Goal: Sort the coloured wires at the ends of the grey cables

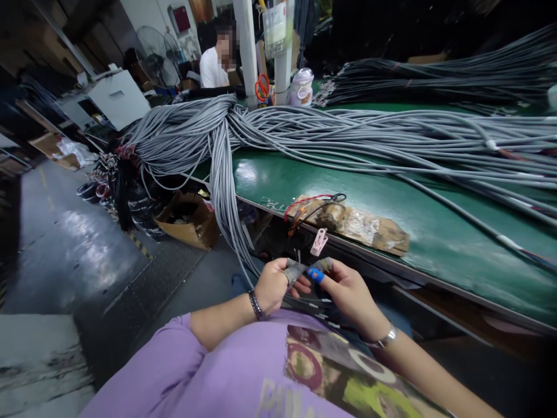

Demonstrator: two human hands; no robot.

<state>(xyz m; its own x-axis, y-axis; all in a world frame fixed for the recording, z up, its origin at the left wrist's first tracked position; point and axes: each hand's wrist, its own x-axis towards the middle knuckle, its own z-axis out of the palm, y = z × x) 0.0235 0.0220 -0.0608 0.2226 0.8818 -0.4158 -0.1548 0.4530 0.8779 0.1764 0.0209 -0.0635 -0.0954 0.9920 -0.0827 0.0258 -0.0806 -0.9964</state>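
My left hand (273,285) is closed around the end part of a grey cable, its fingers wrapped in grey tape. Close against its fingertips, my right hand (353,291) makes a pinch, with a blue cover on the thumb and grey tape on a finger. What sits between the right fingertips is too small to make out. Grey cables (224,191) hang in a bundle over the table edge down to my lap. Below my hands, several cable ends (319,307) with white sleeves lie across the lap. Just beyond my fingers, a pink clip (319,242) hangs at the table's edge.
A long heap of grey cables (331,130) runs along the green table (261,174). Near its front edge lies a taped wooden board (369,227) with red and black leads. A cardboard box (189,220) stands on the floor at left. Another person (213,67) sits at the back.
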